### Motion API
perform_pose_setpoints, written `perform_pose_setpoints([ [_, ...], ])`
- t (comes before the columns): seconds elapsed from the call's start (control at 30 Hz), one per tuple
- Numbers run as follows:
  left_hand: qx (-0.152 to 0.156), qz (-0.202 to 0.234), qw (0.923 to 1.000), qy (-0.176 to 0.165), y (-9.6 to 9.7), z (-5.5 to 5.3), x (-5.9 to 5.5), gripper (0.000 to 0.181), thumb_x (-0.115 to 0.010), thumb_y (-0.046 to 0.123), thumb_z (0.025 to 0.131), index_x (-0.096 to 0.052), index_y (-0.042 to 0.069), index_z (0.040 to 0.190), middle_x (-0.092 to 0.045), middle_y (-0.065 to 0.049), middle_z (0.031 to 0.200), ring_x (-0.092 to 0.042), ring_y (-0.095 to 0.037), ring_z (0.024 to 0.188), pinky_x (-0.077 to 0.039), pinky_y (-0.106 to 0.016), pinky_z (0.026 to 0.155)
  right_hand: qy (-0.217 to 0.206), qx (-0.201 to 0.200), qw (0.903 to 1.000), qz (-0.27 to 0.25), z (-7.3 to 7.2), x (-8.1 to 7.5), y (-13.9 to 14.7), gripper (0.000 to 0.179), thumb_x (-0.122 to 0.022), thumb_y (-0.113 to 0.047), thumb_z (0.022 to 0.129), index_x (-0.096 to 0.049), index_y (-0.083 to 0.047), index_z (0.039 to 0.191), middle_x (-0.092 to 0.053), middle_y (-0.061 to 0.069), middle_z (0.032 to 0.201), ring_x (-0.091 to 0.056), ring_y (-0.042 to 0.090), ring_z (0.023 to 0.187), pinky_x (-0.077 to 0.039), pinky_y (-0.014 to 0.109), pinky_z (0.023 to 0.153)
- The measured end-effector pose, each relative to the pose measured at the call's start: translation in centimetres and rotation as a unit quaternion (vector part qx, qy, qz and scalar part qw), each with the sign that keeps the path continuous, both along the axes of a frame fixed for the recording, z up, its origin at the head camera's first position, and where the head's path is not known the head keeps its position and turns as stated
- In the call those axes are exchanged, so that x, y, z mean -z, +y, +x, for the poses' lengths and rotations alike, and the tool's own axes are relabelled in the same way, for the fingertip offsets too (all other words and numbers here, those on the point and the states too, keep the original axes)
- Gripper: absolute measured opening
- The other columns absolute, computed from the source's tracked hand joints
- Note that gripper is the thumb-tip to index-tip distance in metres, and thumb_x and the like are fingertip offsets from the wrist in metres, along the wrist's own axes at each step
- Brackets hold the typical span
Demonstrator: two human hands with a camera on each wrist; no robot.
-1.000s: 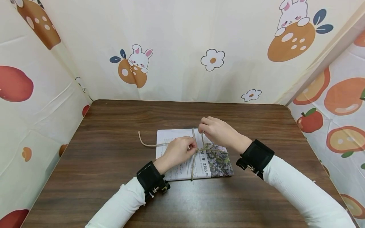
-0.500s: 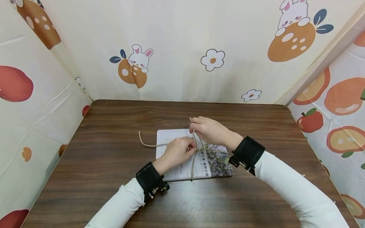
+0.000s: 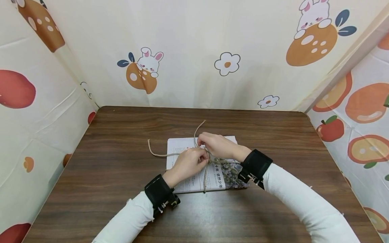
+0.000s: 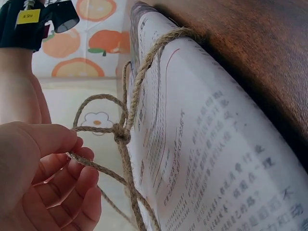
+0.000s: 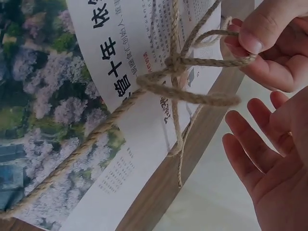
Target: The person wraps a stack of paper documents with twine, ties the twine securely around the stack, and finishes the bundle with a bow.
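A folded newspaper (image 3: 192, 182) is crossed by twine (image 5: 77, 154), which meets in a knot (image 4: 121, 135) on top. My left hand (image 3: 189, 162) pinches twine between thumb and fingertips beside the knot; two strands leave its grip in the left wrist view. My right hand (image 3: 219, 145) hovers just beyond it in the head view, fingers pointing toward the left hand. In the right wrist view its fingers (image 5: 250, 144) are spread and relaxed, with no twine between them. A twine loop arches close to them. One loose twine end (image 3: 199, 125) sticks out past the newspaper's far edge.
Another loose twine end (image 3: 155, 154) curls over the wooden desk (image 3: 121, 135) at the newspaper's left. Patterned cloth (image 3: 188, 50) hangs behind the desk and along both sides. Each wrist wears a black band (image 3: 256, 168) with a camera.
My right hand has moved left and slightly down, up to the left hand. The twine end it was pinching now stretches free past the newspaper's far edge. My left hand stays nearly still.
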State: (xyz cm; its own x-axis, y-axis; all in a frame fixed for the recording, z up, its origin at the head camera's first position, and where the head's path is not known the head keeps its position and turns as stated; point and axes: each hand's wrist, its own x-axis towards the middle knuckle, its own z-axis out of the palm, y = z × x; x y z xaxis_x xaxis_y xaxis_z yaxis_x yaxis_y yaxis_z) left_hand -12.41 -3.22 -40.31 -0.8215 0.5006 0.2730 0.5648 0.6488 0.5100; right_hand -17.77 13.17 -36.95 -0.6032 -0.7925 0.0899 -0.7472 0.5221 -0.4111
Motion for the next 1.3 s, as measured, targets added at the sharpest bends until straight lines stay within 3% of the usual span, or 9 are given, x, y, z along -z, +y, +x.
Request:
perform_pose_setpoints([
  [0.27,-0.004,-0.004,1.0,-0.003,0.0,-0.1,0.1,0.009,-0.065,0.011,0.08,-0.063,0.018,0.075,-0.06,0.008,0.075,-0.054,-0.002,0.066,-0.043,-0.02,0.06,0.039,0.015,0.9991,-0.012,0.3,0.1,0.9,0.012,-0.052,-0.003,0.089,-0.058,-0.011,0.096,-0.057,0.0,0.093,-0.054,0.009,0.078,-0.045,0.024,0.068],
  [0.57,-0.007,-0.005,0.9998,-0.017,0.0,-0.3,-0.1,0.006,-0.064,0.013,0.082,-0.065,0.017,0.077,-0.061,0.007,0.075,-0.055,-0.004,0.065,-0.042,-0.019,0.059,0.102,0.055,0.9932,-0.015,1.8,-0.4,2.1,0.005,-0.059,-0.012,0.089,-0.06,-0.014,0.093,-0.056,-0.003,0.087,-0.05,0.01,0.076,-0.042,0.025,0.065],
  [0.9,-0.013,0.024,0.9978,-0.06,-0.1,-0.6,-0.3,0.002,-0.066,0.014,0.082,-0.064,0.014,0.082,-0.059,0.007,0.071,-0.055,-0.007,0.062,-0.04,-0.018,0.056,0.131,0.071,0.9888,-0.003,3.7,0.2,2.3,0.01,-0.065,-0.014,0.084,-0.062,-0.013,0.093,-0.059,-0.002,0.083,-0.053,0.01,0.074,-0.044,0.025,0.061],
  [1.3,-0.026,0.085,0.9915,-0.094,-0.2,-0.5,-0.4,0.023,-0.072,0.007,0.075,-0.052,0.013,0.087,-0.06,0.001,0.073,-0.056,-0.008,0.064,-0.042,-0.018,0.057,0.146,0.067,0.9867,-0.023,4.6,1.4,1.7,0.012,-0.07,-0.016,0.081,-0.062,-0.012,0.088,-0.058,-0.003,0.084,-0.054,0.012,0.078,-0.045,0.026,0.064],
])
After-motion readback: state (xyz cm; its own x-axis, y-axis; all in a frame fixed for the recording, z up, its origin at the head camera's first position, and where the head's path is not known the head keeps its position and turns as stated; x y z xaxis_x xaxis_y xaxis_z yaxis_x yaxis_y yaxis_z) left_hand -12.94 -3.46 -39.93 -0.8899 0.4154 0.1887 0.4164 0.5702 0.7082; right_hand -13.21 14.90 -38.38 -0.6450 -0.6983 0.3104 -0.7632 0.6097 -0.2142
